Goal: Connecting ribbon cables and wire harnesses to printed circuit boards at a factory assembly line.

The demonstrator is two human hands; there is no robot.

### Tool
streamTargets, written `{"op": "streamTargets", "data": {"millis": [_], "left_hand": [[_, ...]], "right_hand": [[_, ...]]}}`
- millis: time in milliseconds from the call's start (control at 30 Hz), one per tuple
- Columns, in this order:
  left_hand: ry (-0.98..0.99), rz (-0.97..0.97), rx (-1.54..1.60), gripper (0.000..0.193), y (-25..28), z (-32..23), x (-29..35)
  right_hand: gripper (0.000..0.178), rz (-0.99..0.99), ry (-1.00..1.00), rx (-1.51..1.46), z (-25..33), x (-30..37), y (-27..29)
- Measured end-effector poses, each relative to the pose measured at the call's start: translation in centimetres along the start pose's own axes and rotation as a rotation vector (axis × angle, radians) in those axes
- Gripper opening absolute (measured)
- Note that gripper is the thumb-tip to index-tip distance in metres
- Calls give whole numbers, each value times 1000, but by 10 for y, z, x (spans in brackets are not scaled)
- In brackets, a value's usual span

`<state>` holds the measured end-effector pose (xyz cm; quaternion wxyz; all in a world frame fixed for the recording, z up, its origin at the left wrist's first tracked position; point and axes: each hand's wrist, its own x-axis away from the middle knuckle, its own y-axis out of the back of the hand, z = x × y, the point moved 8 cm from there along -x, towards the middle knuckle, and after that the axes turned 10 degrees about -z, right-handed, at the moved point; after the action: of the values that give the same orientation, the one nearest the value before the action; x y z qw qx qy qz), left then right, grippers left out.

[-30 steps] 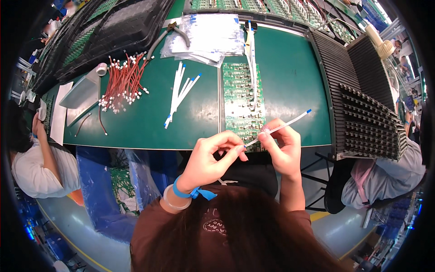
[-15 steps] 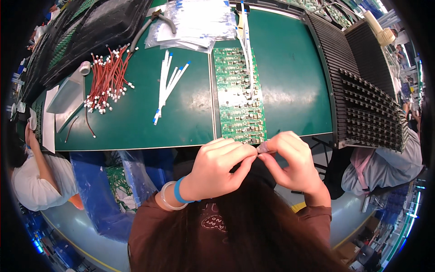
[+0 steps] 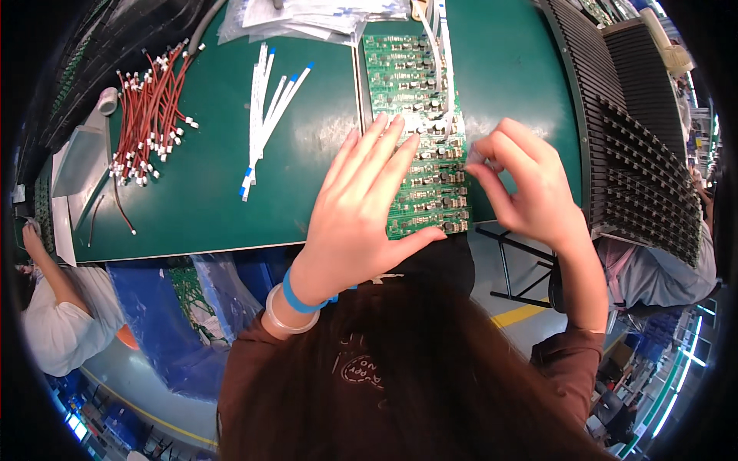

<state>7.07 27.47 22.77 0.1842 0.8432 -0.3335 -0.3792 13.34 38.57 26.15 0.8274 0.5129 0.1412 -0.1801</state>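
At the front edge of the green table (image 3: 519,100), right of its middle, we had the green circuit board panel (image 3: 415,84), near end at that edge, long side running toward the far edge. Our left hand (image 3: 354,211) was flat and palm down, fingers spread, across the panel's left side, thumb over its near end. Our right hand (image 3: 526,184) was just off the panel's right side, thumb and forefinger brought together in a pinch; we couldn't make out whether anything sat between them.

White flat cables (image 3: 448,73) lay along the panel's right side, running up toward the table's far edge. Left of the panel, well apart from it, we had loose flat cables (image 3: 257,115) with blue ends, some crossing each other. Further toward the left edge: a heap of red wires (image 3: 154,115) with white connectors, and near the front left corner two dark single wires (image 3: 121,206), just below the heap. Clear bags (image 3: 307,19) sat toward the far edge. A black slotted rack (image 3: 573,46) stood at the right edge. Below the front edge, on the left, was a blue plastic-lined bin (image 3: 157,338).
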Motion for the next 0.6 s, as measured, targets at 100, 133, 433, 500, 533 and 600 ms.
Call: {"op": "streamTargets", "data": {"millis": [100, 133, 433, 500, 533, 600], "left_hand": [[-32, 78, -58, 77, -7, 2, 3], [-23, 81, -56, 77, -7, 3, 3], [-5, 72, -39, 77, -8, 4, 5], [-9, 76, -47, 77, -8, 3, 6], [-9, 75, -47, 77, -8, 3, 6], [-11, 76, -46, 76, -8, 3, 6]], "right_hand": [[13, 98, 89, 58, -2, -5, -14], [13, 105, 86, 53, -2, -6, -15], [14, 207, 163, 97, 5, -9, -22], [14, 228, 199, 118, 8, -10, -23], [14, 249, 235, 138, 11, -11, -24], [15, 284, 261, 151, 15, -15, -25]]}}
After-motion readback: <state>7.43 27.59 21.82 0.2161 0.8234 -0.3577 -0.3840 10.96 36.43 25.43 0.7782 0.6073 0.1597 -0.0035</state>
